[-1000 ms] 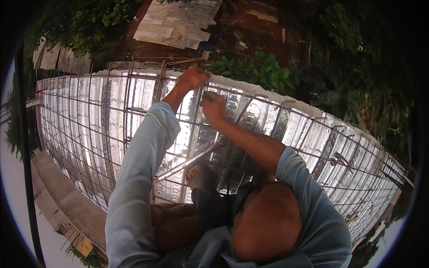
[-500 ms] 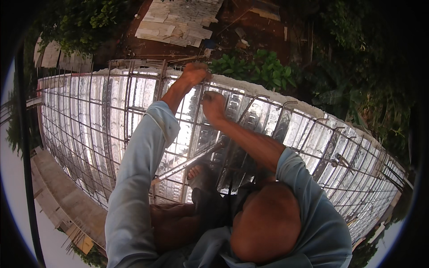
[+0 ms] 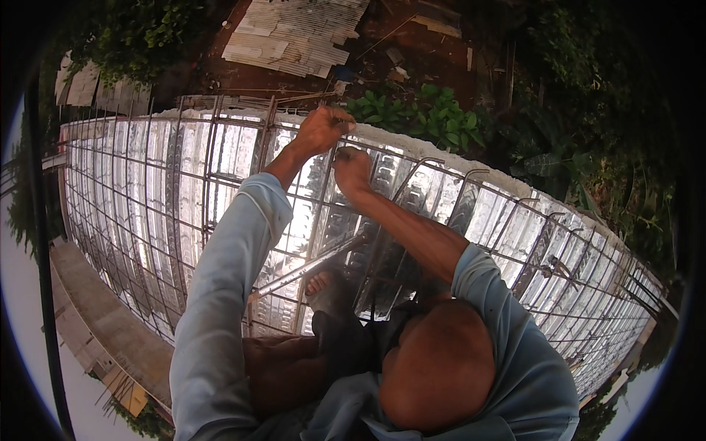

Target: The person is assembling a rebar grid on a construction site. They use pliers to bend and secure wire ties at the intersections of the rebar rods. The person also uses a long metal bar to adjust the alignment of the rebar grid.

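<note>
My left hand [image 3: 322, 131] is at the far edge of a steel rebar grid [image 3: 209, 176], its fingers curled and pinched together over the outermost bars. Just below it, my right hand [image 3: 353, 170] is closed in a fist beside an upright bar of the grid. Something dark shows at its curled fingers, too small to name. Whatever the left fingers grip is hidden too. Under the bars lies shiny ribbed metal decking [image 3: 243, 151]. A silver pipe [image 3: 305, 268] slants across the grid nearer to me, beside my bare foot [image 3: 318, 283].
A rough concrete edge [image 3: 441, 153] borders the decking, with hooked bar ends [image 3: 474, 173] along it. Beyond is a drop to brown ground with corrugated sheets [image 3: 290, 37] and leafy plants [image 3: 426, 114]. A dark upright pole [image 3: 40, 257] stands at far left.
My left hand has shifted slightly nearer and to the right, its wrist turning. My right hand has hardly moved and stays closed.
</note>
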A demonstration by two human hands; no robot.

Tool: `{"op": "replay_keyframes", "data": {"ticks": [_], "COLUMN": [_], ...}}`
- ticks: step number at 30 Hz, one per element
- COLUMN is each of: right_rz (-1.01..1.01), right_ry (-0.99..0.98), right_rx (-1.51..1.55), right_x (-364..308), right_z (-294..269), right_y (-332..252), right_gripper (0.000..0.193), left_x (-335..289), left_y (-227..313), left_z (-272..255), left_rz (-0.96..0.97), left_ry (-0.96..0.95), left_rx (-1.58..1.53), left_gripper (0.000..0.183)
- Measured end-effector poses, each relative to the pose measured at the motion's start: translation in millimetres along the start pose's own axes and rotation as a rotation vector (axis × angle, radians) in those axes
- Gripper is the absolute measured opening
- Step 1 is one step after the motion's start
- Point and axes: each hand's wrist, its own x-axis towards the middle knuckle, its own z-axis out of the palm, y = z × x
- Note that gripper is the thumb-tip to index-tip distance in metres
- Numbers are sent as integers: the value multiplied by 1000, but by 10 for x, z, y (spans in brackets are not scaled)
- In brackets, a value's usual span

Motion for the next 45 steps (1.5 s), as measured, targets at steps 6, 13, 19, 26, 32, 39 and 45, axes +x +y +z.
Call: {"op": "replay_keyframes", "data": {"ticks": [6, 13, 19, 26, 32, 39, 45], "right_rz": [-81, -81, -14, -96, -148, -354, -278], "right_ry": [35, 45, 7, 96, 130, 138, 88], "right_rx": [-8, -154, -207, -74, 17, -154, -89], "right_x": [-48, 5, -37, 100, 27, 66, 125], "right_z": [-80, -28, -92, 56, 53, 32, 43], "right_y": [118, -110, -182, -35, -71, 21, 91], "right_gripper": [24, 21, 25, 26, 24, 19, 25], "left_x": [-166, -216, -370, -717, -822, -677, -784], "left_y": [195, 262, 68, 172, 22, 234, -214], "left_z": [-33, -56, -41, 25, 105, 112, 291], "left_rz": [168, 12, 8, -58, 267, 15, -142], "left_ry": [279, 198, 257, 209, 335, 436, 489], "left_rx": [339, 247, 65, 197, 292, 136, -432], "left_gripper": [34, 30, 27, 15, 11, 13, 15]}}
